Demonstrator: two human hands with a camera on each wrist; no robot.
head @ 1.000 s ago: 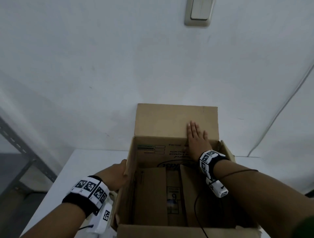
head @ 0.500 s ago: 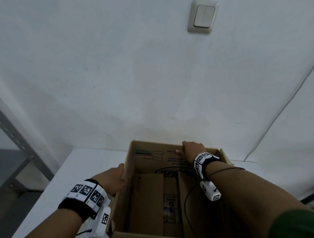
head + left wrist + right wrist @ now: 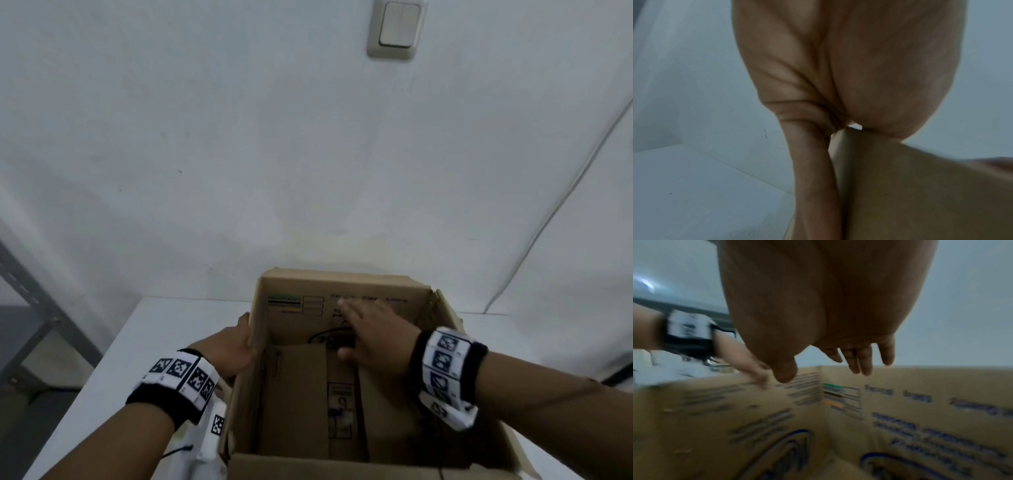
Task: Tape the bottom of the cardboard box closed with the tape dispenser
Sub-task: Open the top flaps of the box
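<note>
A brown cardboard box (image 3: 376,286) stands open-topped on a white table (image 3: 137,359); printed text runs along its inner walls (image 3: 900,418). Its bottom flaps (image 3: 298,394) lie folded inside with a gap between them. My left hand (image 3: 236,346) grips the top edge of the box's left wall (image 3: 920,186), thumb and fingers pinching the cardboard. My right hand (image 3: 363,329) is inside the box near the far wall, fingers (image 3: 857,360) straight and spread, holding nothing. No tape dispenser shows in any view.
A white wall rises right behind the box, with a light switch (image 3: 397,31) high up and a thin cable (image 3: 548,219) running down at the right. A grey metal shelf frame (image 3: 34,301) stands left of the table.
The far flap, upright a second ago under my right palm, has gone down out of sight behind the box. My right hand then left the far rim and drew back inside the box.
</note>
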